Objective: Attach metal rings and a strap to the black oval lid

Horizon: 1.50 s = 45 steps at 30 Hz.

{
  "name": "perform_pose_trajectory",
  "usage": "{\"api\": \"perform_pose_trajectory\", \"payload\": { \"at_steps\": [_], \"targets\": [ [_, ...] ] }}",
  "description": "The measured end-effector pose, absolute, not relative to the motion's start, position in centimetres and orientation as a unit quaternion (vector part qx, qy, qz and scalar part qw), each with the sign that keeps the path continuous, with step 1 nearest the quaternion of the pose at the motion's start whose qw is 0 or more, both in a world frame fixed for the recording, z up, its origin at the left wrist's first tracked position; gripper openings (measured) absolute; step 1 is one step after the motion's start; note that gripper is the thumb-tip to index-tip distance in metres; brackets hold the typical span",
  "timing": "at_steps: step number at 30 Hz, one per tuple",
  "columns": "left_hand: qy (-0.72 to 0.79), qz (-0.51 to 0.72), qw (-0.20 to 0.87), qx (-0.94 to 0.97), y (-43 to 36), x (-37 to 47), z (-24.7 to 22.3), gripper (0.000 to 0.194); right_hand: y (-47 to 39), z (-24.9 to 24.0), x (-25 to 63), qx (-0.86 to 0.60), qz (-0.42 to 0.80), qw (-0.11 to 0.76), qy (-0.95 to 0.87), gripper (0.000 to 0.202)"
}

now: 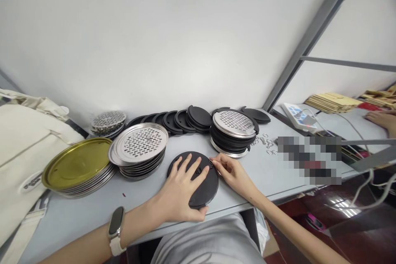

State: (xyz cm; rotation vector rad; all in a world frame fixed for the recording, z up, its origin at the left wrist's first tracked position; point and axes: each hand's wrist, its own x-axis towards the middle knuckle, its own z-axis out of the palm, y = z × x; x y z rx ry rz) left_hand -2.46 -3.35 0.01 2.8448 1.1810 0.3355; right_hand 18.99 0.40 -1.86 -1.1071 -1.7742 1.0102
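A round black plastic disc (206, 192) lies on the table in front of me. My left hand (182, 189) rests on it with fingers spread over the top and the thumb at its near edge. At the disc's right edge, my right hand (229, 170) is closed in a pinch on a small metal ring (210, 161), partly hidden by the fingers. Just behind stands a stack of black discs with a perforated silver plate (235, 123) on top. To the left is another stack, topped by a larger perforated silver plate (139, 143).
Gold-topped round plates (77, 163) are stacked at left beside a cream bag (21, 152). Black discs (170, 121) lean along the wall. Loose metal rings (268, 142) lie right. Beyond the grey frame are a power strip (300, 116), cables and another person's hand (382, 119).
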Motion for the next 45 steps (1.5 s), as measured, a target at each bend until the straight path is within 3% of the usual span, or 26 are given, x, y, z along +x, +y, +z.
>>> {"api": "perform_pose_trajectory", "payload": {
  "at_steps": [45],
  "targets": [
    [0.384, 0.115, 0.02, 0.916, -3.44, -2.39, 0.03, 0.093, -0.12, -1.97, 18.89, -0.444, 0.404, 0.406, -0.689, 0.029]
  ]
}}
